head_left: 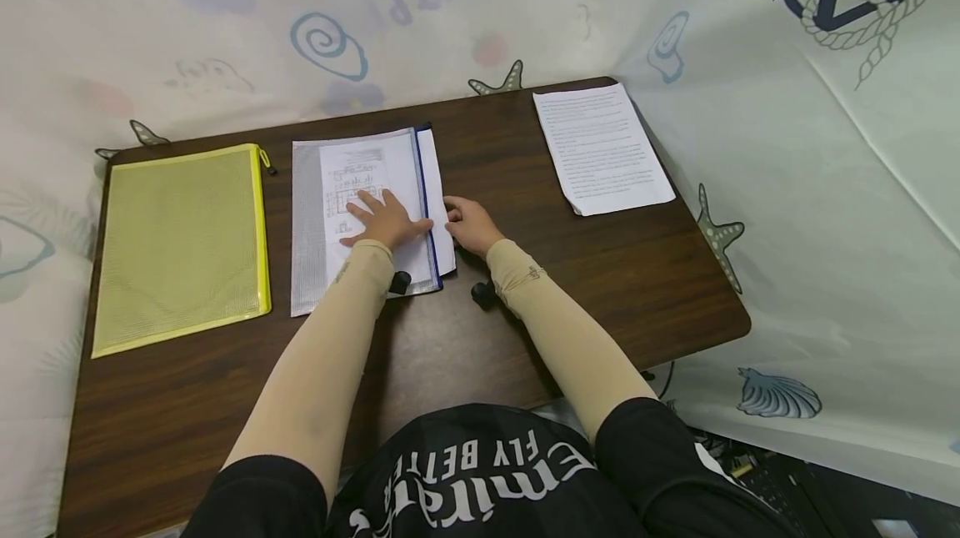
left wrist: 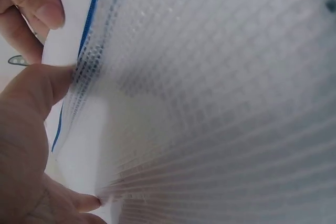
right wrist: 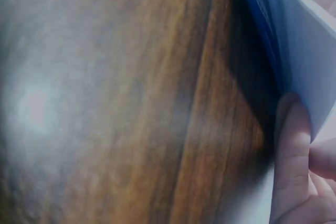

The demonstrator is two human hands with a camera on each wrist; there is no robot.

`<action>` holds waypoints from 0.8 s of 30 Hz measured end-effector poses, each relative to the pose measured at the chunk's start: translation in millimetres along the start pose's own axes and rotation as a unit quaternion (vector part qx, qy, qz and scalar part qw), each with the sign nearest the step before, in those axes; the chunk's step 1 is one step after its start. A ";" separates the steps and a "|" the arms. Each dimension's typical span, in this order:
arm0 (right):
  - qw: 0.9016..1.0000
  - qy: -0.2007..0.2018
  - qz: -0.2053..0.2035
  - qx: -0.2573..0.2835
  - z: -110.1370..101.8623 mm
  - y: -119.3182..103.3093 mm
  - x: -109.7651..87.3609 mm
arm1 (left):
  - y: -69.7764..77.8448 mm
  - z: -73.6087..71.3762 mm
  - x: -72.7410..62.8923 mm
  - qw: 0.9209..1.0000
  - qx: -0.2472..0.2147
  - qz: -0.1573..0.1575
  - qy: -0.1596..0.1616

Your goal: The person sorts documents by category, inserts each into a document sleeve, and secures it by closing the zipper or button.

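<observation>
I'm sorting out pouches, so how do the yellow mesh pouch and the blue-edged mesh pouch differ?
The yellow mesh pouch is untouched; the blue-edged mesh pouch lies under the left hand. Papers stick out of the blue-edged one; none show in the yellow one. Both lie on the table.

The whitish pouch is patterned with fine mesh and edged in dark blue. The yellow pouch is finely gridded and bordered in brighter yellow. The paper stack, white, is lined with dark print. The tabletop is streaked in brown woodgrain. The white cloth is printed with blue spirals, a navy anchor and pale-dotted, grey-green starfish.
</observation>
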State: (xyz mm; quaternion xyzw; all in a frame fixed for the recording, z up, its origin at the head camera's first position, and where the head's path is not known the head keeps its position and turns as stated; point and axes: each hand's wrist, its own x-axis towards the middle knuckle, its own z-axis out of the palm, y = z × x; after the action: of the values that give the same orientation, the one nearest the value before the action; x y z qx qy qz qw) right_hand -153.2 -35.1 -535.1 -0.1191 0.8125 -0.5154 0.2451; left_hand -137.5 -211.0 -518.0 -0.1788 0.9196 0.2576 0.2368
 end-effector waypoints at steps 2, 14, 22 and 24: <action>1.000 0.000 -0.002 -0.007 0.2 0.5 -0.8 | 0.0 0.0 -1.2 1.000 0.001 0.002 -0.011; 0.998 0.002 -0.022 -0.059 3.3 -1.0 5.4 | 3.2 -10.0 -8.7 0.999 -0.021 0.017 -0.028; 0.998 -0.022 -0.022 -0.058 9.3 -2.2 8.3 | 8.0 -8.5 -5.9 0.998 0.003 0.047 -0.045; 0.998 -0.024 -0.020 -0.047 9.2 -2.2 7.4 | 9.1 -9.0 -5.3 0.997 0.011 0.063 -0.049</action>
State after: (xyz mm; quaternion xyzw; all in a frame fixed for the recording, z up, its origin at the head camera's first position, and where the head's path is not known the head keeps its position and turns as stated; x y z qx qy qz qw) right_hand -154.8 -46.6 -538.4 -0.1590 0.8271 -0.4786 0.2480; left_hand -140.3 -207.7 -504.8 -0.1052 0.9189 0.2703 0.2673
